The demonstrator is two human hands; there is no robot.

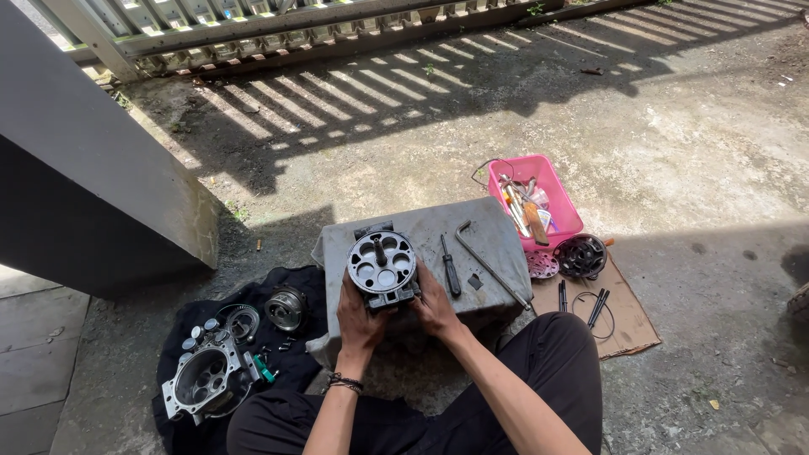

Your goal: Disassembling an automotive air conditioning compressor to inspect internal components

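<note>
Risk of dropping: left hand and right hand clasped on round metal housing at block edge; screwdriver loose at 3 o'clock.

Fingertips of both hands behind the round metal part; pink basket contents indistinct

We wear black trousers, bare forearms, and a dark beaded bracelet on our left wrist, at seven o'clock.
</note>
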